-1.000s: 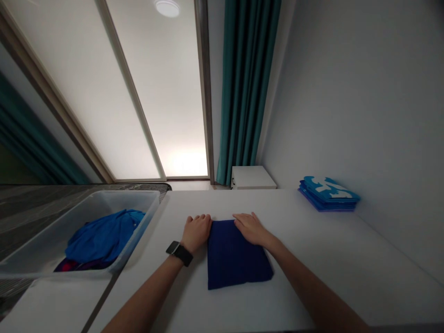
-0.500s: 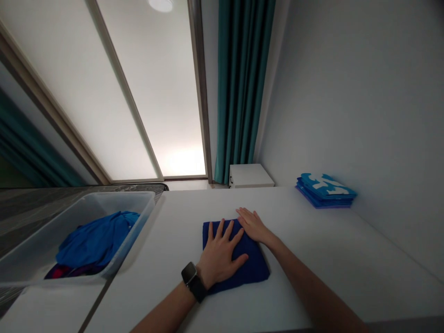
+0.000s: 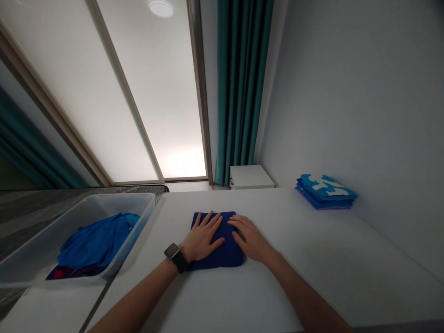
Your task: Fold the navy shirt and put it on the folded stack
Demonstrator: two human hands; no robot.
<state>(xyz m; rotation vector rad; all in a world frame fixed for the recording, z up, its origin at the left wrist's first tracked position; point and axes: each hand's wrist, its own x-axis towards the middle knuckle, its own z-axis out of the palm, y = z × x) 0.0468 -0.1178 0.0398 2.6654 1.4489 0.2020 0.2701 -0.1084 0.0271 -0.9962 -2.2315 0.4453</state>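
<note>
A folded dark blue cloth [image 3: 227,247] lies on the white table [image 3: 312,259] in front of me. My left hand [image 3: 202,237], with a black watch on its wrist, rests flat on the cloth's left half, fingers spread. Flat on the right half lies my right hand [image 3: 248,236], its fingers stretched out. Neither hand grips anything.
A clear plastic bin [image 3: 38,259] at the left holds crumpled blue and red garments [image 3: 93,240]. A stack of folded blue cloths [image 3: 325,190] sits at the far right by the wall. A small white cabinet [image 3: 250,176] and a teal curtain [image 3: 239,88] stand behind the table.
The cloth has been folded shorter and now sits further left. My left hand went from the table beside the cloth onto its top, and both hands now press it flat.
</note>
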